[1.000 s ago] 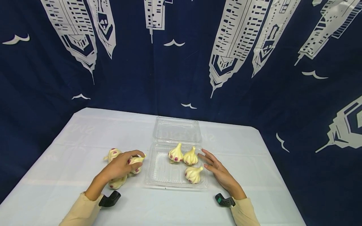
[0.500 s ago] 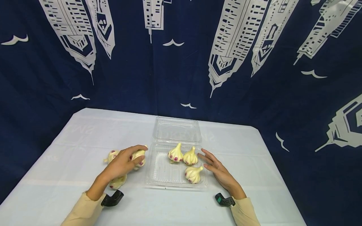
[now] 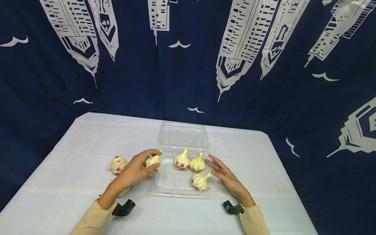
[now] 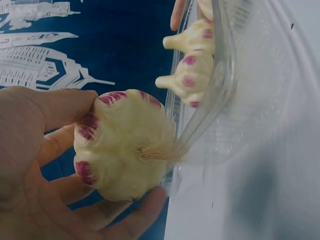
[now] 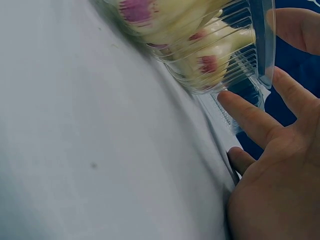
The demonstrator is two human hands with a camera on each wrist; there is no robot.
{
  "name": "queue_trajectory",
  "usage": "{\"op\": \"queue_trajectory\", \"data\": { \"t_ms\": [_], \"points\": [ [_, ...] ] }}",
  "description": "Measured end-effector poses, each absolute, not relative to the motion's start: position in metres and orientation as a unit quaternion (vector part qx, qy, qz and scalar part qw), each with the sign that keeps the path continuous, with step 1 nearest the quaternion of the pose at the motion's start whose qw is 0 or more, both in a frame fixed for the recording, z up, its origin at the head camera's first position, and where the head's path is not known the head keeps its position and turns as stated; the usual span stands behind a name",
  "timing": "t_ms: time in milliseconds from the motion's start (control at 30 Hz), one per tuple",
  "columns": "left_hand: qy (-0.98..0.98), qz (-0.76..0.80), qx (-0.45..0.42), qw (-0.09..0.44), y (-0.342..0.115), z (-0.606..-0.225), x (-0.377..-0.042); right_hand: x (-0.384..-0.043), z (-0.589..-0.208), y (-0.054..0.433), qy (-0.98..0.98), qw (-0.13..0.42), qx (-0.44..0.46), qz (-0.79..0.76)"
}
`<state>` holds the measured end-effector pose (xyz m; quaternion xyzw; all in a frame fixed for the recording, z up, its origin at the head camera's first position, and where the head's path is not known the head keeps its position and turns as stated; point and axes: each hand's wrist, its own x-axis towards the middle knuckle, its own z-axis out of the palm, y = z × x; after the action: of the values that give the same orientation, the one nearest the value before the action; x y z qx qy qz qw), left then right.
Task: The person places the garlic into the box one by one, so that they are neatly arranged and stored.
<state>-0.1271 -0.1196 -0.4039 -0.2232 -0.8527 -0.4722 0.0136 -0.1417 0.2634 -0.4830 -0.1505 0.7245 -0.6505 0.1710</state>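
Observation:
My left hand (image 3: 135, 170) grips a garlic bulb (image 3: 152, 160) over the left edge of a clear plastic container (image 3: 170, 183). In the left wrist view, thumb and fingers curl round the bulb, whose dry root tuft (image 4: 152, 152) faces the camera. Three more bulbs sit in the container: a purple-blotched one (image 3: 181, 160), one beside it (image 3: 197, 164), and a tilted one (image 3: 200, 181) near the front right. My right hand (image 3: 229, 182) is at the container's right side, its fingers extended; in the right wrist view the fingertips (image 5: 227, 98) reach the ribbed wall.
The container's hinged lid (image 3: 183, 135) lies folded back behind it on the white tablecloth (image 3: 249, 156). Left of the container are a loose garlic bulb (image 3: 118, 164) and another (image 3: 124, 192), partly hidden by my left forearm. A dark blue patterned curtain (image 3: 132, 85) hangs behind.
My left hand has lifted the garlic bulb from the left-hand group and carried it right, to the container's left edge. The right hand and the container have stayed put.

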Motion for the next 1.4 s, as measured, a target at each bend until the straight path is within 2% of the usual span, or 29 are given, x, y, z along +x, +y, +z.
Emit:
{"op": "queue_trajectory", "data": {
  "t_ms": [300,833,1400],
  "points": [
    [-0.851,-0.457,-0.258,0.029,-0.106,-0.401,-0.126,-0.142,-0.483,0.263,0.722,0.174,-0.148,-0.654],
    [-0.831,-0.485,-0.272,-0.01,-0.067,-0.408,-0.124,-0.142,-0.484,0.263,0.726,0.176,-0.137,-0.651],
    [-0.852,-0.439,-0.285,0.03,-0.033,-0.43,-0.117,-0.142,-0.484,0.264,0.724,0.173,-0.152,-0.651]
  ]
}}
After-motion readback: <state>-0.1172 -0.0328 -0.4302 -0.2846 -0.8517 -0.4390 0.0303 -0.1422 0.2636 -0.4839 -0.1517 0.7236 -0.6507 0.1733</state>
